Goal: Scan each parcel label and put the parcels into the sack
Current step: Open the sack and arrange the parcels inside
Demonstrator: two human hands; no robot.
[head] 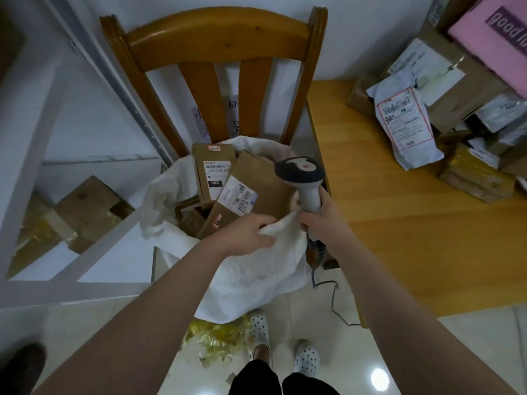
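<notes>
At far left, behind a white shelf frame (71, 289), taped cardboard boxes (85, 206), well apart from the work. In the middle, on the seat of a wooden chair (219, 38), the white sack (256, 269), mouth up and slumped towards the backrest, probably propped there to bring the opening up within easy reach. Inside it already, two brown parcels (262, 181) leaning on each other, labels up, and a smaller one lower down. Bunches the sack's near rim in the left hand (245, 232), fingers curled into the cloth, forearm reaching in from the near left, wrist roughly level; seemingly holds the mouth open or tugs it straight for the next parcel. Just to the right, touching the same fold of cloth, wraps the right hand (319, 215) round the grey handle of the scanner (299, 172), head upright above the fist, cord trailing down to the floor; holds the tool ready, by the look of it, rather than aiming at any label. Further right, on the wooden table (399, 223), the waiting pile: a white mailer (405, 126) with a red-bordered label at the front, brown boxes around it and a pink box (490, 32) at the far right. Judging by that heap, much of the task left.
</notes>
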